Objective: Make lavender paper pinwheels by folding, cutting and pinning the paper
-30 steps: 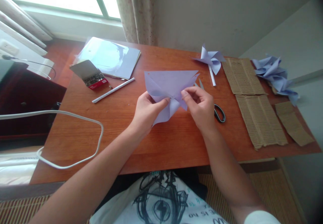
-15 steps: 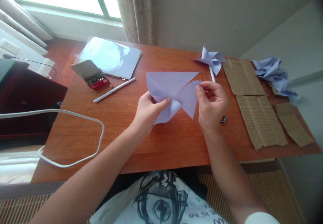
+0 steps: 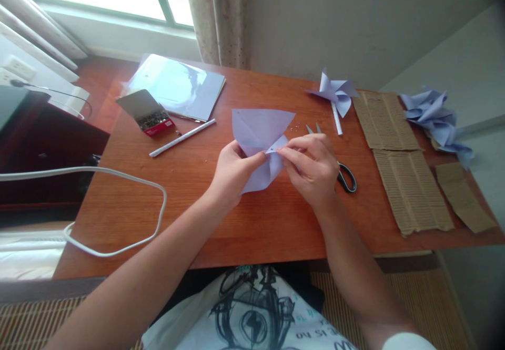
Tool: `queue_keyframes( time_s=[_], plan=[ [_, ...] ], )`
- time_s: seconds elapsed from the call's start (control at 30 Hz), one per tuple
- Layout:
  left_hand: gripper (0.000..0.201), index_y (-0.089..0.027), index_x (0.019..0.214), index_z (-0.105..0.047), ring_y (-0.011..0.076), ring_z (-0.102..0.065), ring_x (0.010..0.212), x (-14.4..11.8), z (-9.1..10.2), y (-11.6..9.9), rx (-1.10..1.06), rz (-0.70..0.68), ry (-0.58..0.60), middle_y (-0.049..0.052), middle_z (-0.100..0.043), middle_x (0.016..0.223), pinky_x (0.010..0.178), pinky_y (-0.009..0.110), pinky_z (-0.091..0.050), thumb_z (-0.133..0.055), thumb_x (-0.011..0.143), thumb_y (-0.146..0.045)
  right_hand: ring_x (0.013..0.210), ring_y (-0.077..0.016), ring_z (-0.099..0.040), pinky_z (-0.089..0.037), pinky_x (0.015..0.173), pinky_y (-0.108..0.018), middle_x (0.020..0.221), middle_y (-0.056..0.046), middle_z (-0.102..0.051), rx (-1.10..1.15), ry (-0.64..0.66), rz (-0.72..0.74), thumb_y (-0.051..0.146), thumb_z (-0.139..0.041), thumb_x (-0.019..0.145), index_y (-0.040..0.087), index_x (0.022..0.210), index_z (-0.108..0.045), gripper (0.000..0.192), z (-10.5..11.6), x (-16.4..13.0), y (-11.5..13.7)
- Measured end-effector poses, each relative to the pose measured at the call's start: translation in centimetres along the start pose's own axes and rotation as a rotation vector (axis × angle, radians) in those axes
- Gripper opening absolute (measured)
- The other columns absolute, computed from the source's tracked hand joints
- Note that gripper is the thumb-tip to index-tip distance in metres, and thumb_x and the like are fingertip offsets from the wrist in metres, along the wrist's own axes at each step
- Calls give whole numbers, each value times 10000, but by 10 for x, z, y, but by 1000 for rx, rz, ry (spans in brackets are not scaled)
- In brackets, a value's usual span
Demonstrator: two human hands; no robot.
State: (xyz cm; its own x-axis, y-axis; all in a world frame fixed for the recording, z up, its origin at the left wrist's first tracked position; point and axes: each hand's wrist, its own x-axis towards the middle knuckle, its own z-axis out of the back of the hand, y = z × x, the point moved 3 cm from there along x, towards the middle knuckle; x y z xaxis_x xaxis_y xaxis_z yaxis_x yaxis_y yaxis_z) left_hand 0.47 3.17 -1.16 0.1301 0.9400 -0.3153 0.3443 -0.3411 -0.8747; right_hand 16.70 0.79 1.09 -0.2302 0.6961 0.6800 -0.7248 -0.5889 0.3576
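Observation:
A lilac paper sheet [image 3: 258, 129], cut into flaps, lies at the middle of the wooden table [image 3: 252, 224]. My left hand [image 3: 232, 168] pinches its centre from the left. With my right hand [image 3: 311, 166] I hold a flap corner folded in to that centre, where the fingertips of both hands meet. Black-handled scissors [image 3: 346, 175] lie just right of my right hand, partly hidden by it.
A finished lilac pinwheel [image 3: 335, 93] on a white stick lies at the back right. Corrugated cardboard strips [image 3: 410, 182] and more paper pinwheels [image 3: 434, 119] are at the right. An open pin box [image 3: 152, 121], a white stick [image 3: 182, 137] and a folder [image 3: 177, 84] sit at the left; a white cable [image 3: 118, 250] loops over the edge.
My right hand took the outer right flap corner and brought it leftward to the paper's centre, folding the flap over. My left hand kept its pinch at the centre.

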Motion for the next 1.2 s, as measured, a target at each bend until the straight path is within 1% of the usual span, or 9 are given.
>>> queue_keyframes(
  time_s=[0.13, 0.3, 0.57, 0.77, 0.9, 1.0, 1.1, 1.2],
  plan=[
    [343, -147, 953, -745, 266, -745, 916, 0, 1, 0, 0, 22, 3, 83, -800, 975, 722, 278, -559, -849, 646, -258, 944, -258, -612, -560, 805, -413, 997, -38, -735, -10, 38, -12, 157, -642, 932, 360, 1055, -775, 271, 0, 0, -1],
    [357, -148, 958, -740, 269, -743, 906, 0, 1, -2, -14, 47, 5, 86, -798, 948, 704, 278, -553, -861, 641, -261, 940, -255, -591, -546, 816, -414, 998, -44, -732, 16, 63, 7, 135, -653, 921, 342, 1055, -778, 277, 0, 0, -2],
    [394, -139, 973, -741, 231, -737, 851, 2, 3, 2, -35, 45, 33, 90, -798, 1007, 716, 270, -552, -891, 646, -297, 935, -235, -586, -544, 813, -390, 960, -39, -729, -48, 51, 56, 111, -667, 910, 298, 1009, -777, 238, -2, 1, -4],
    [381, -154, 963, -743, 222, -737, 849, 1, 2, -1, -9, 13, 53, 90, -796, 1061, 707, 272, -560, -872, 704, -401, 946, -237, -593, -543, 816, -393, 959, -41, -728, -55, 63, 56, 106, -665, 912, 292, 1002, -767, 231, -2, 1, -4],
    [382, -153, 946, -748, 234, -739, 869, 2, 1, -3, 19, -38, 73, 86, -801, 1013, 724, 282, -571, -905, 659, -352, 937, -239, -588, -545, 816, -399, 951, -45, -721, -65, 63, 50, 109, -662, 912, 285, 989, -763, 217, -3, 1, -5],
    [392, -146, 923, -745, 250, -739, 886, 4, 2, -1, 53, -65, 59, 86, -800, 989, 733, 294, -576, -917, 619, -324, 934, -239, -586, -551, 814, -396, 945, -54, -722, -71, 63, 64, 104, -665, 905, 264, 967, -761, 197, -3, 1, -5],
    [368, -141, 891, -731, 237, -732, 850, 6, 4, 1, 73, -82, 26, 73, -795, 938, 721, 289, -571, -905, 608, -299, 930, -241, -593, -554, 812, -395, 937, -62, -725, -73, 72, 74, 101, -668, 896, 243, 951, -757, 176, -3, 3, -3],
    [324, -140, 877, -720, 217, -717, 817, 8, 5, 2, 93, -114, 33, 56, -785, 900, 717, 280, -563, -876, 619, -260, 931, -249, -613, -554, 828, -409, 931, -73, -725, -59, 91, 79, 130, -683, 884, 222, 949, -750, 131, -2, 4, 0]
  ],
)
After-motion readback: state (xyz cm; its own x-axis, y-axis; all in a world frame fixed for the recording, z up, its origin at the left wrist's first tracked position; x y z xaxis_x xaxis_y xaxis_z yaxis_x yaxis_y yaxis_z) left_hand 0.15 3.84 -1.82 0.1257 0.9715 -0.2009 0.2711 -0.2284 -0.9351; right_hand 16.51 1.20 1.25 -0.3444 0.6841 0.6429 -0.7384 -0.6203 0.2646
